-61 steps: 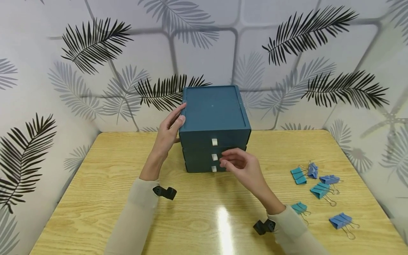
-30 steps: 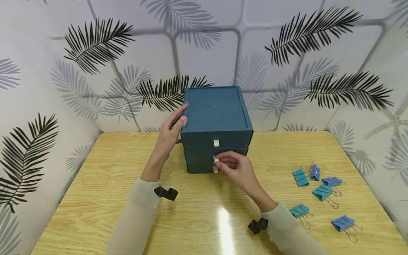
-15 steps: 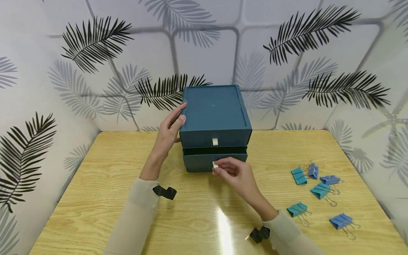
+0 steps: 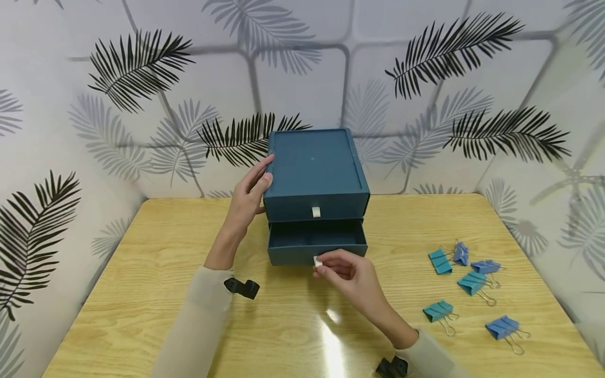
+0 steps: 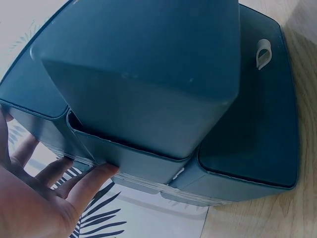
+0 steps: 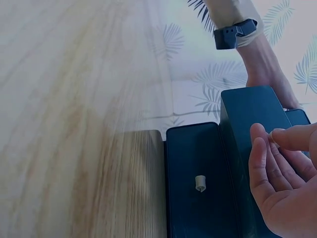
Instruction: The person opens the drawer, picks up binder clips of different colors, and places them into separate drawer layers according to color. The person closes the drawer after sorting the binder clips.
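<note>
A blue three-drawer cabinet stands on the table toward the back wall. My left hand rests against its left side, thumb and fingers touching the upper side wall. With thumb and fingers, my right hand pinches the white pull tab of the middle drawer. That drawer is partly out, its bare inner floor showing behind the front. Above it, the top drawer is closed. In the right wrist view the bottom drawer is closed too, with its own tab; the head view hides it.
On the right of the wooden table lie several binder clips, among them a teal clip, a blue clip and a nearer blue clip. A patterned wall stands close behind the cabinet.
My right hand has moved in to the middle drawer's tab, pinched it and drawn the drawer toward me, opening it. My left hand stays on the cabinet's side.
</note>
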### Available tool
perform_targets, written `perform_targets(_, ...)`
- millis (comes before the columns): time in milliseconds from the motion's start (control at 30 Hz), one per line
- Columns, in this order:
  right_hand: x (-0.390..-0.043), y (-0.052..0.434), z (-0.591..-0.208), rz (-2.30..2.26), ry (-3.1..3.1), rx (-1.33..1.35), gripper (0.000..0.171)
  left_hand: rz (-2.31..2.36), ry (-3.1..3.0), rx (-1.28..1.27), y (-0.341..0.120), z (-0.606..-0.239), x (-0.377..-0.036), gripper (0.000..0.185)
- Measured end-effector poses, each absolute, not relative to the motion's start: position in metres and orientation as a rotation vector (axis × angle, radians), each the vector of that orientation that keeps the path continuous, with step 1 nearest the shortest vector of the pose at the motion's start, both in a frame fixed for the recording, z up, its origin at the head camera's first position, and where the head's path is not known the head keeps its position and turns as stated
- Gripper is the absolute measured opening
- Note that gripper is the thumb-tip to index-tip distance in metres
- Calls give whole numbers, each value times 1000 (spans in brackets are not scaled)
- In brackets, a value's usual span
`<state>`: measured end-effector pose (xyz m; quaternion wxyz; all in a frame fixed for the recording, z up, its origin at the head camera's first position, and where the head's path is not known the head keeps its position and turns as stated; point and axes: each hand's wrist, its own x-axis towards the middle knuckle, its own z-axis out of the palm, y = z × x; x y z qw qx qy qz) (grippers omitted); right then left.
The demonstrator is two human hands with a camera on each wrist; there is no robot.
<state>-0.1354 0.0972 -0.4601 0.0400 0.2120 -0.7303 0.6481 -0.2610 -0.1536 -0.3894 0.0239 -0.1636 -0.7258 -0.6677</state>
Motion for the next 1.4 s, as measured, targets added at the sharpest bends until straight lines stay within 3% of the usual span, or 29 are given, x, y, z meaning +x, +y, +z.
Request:
perform_targets(800,-100,101,-456,2034,-2310,608,14,-2080,-2233,-528,-154,-392,-261,49)
perform_targets(1400,-94,100,-461,2035,-2272,667,14,-2043,-2244,-529,-155,-391,-263,49)
